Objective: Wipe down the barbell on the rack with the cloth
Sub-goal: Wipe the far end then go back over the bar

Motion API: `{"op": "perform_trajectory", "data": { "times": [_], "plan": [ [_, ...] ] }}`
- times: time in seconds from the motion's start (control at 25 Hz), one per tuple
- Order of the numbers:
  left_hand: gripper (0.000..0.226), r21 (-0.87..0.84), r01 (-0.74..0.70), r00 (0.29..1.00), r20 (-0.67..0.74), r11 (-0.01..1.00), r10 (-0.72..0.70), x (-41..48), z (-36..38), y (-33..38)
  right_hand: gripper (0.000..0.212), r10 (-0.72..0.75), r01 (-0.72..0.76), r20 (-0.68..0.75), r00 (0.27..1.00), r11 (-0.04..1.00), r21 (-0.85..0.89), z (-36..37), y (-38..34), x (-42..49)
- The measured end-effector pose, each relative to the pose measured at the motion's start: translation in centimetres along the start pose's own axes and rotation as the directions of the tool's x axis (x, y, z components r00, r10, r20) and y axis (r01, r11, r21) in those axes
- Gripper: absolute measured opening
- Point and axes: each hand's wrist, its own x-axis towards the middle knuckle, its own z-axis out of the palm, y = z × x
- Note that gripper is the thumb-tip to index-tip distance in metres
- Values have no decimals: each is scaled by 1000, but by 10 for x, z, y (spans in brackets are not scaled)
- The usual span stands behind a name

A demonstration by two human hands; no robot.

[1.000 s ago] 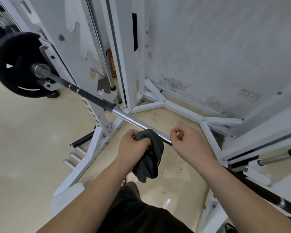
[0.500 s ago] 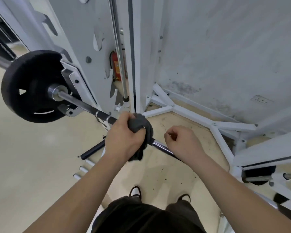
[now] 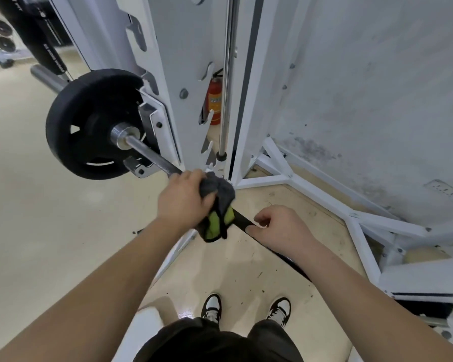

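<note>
Your left hand [image 3: 185, 197] squeezes cloth [image 3: 218, 205] around barbell [image 3: 152, 158], near rack [image 3: 173, 74] at 12 o'clock. Your right hand [image 3: 280, 231] grips bar at 3 o'clock. Wiping half done, my guess: bit by plate [image 3: 89, 124] and right side left.

One head-worn wide-angle view, looking forward and steeply down, close above both forearms, shoes [image 3: 246, 308] at lower centre of the frame

A gym: white rack [image 3: 183, 61], loaded barbell [image 3: 152, 156], black weight plate [image 3: 89, 121]
</note>
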Motion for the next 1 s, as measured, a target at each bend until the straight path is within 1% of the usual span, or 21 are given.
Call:
{"op": "perform_trajectory", "data": {
  "times": [0.04,0.08,0.16,0.24,0.32,0.44,0.52,0.6,0.68,0.72,0.76,0.88,0.92,1.0],
  "plan": [
    [31,-11,50,999,-21,999,-50,6,-1,-5,27,-3,3,15,1000,1000,-19,3,-2,1],
    [31,3,56,997,-51,998,-56,6,1,-2,22,4,-3,24,1000,999,-42,6,-4,2],
    [34,43,-45,995,-84,998,48,-9,14,20,18,24,-24,-1,1000,995,-98,11,-6,5],
    [35,30,-167,980,-102,985,169,-32,26,41,21,38,-43,-43,998,992,-122,14,-7,9],
    [39,36,-212,971,-104,977,215,-35,27,40,24,80,-83,-38,996,992,-99,12,-10,13],
    [35,4,-109,994,15,994,109,-10,12,27,15,127,-120,36,991,981,-153,3,-20,23],
    [33,-23,-36,998,57,999,37,9,1,14,12,131,-116,56,990,969,-220,-1,-25,28],
    [33,-27,43,999,29,999,-43,28,-13,-10,9,124,-105,55,991,958,-268,2,-28,29],
    [33,-54,139,990,-26,989,-141,40,-19,-28,3,130,-115,41,991,957,-265,5,-28,28],
    [33,-60,167,985,-30,984,-169,41,-19,-27,1,136,-123,36,990,959,-254,5,-28,28],
    [32,-41,160,986,-31,986,-161,37,-15,-19,1,145,-132,33,989,960,-246,6,-28,28],
    [37,57,56,998,-31,997,-54,10,8,21,4,155,-142,32,987,957,-251,5,-31,31],
    [35,57,35,999,-27,998,-34,2,13,30,7,156,-142,35,987,956,-255,5,-32,32],
    [30,-29,28,1000,-10,999,-28,-4,16,29,13,162,-147,35,986,954,-263,5,-34,34]
  ]
}}
